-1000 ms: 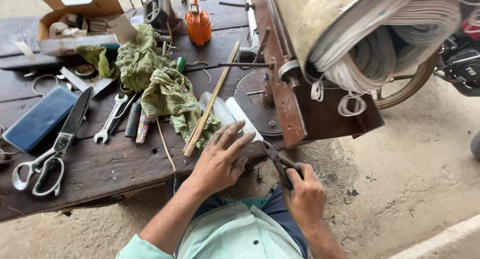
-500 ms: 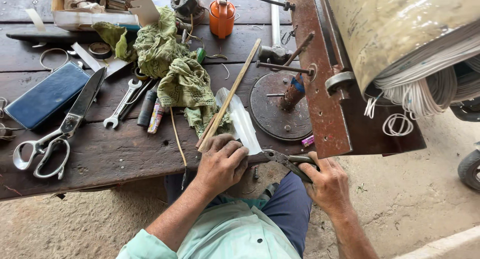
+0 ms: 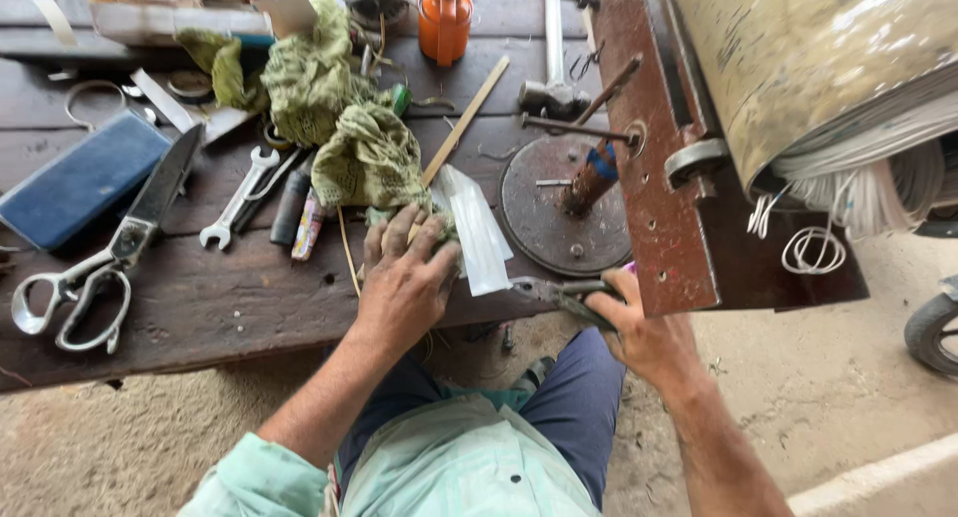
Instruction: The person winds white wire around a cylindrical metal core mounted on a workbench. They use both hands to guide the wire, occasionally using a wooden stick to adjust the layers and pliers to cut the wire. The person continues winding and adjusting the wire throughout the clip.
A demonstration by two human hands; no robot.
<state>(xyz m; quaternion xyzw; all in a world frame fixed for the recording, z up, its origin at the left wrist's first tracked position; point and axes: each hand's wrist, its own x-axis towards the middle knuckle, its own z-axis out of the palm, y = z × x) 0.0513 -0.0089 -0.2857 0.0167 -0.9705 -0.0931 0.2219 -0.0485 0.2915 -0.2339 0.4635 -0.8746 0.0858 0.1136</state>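
Observation:
My left hand (image 3: 404, 277) lies palm down on the dark wooden workbench (image 3: 200, 307), pressing the near end of a pale, translucent strip of sheet material (image 3: 477, 233) and a thin wooden stick (image 3: 464, 123). My right hand (image 3: 639, 327) grips the handles of metal snips (image 3: 559, 295), whose jaws point left at the strip's lower edge. A round rusty metal disc (image 3: 559, 213) with an upright post sits just right of the strip.
Large scissors (image 3: 100, 258), a spanner (image 3: 239, 198), a blue flat case (image 3: 80, 178), green rags (image 3: 339, 118), an orange oil can (image 3: 444, 18) and a hammer (image 3: 554, 88) lie on the bench. A rusty frame (image 3: 669, 178) holding a big coil drum (image 3: 818, 68) stands at right.
The view has moved closer and lower. My right hand with the snips has come up to the strip's edge, and my left hand has spread flatter over the strip.

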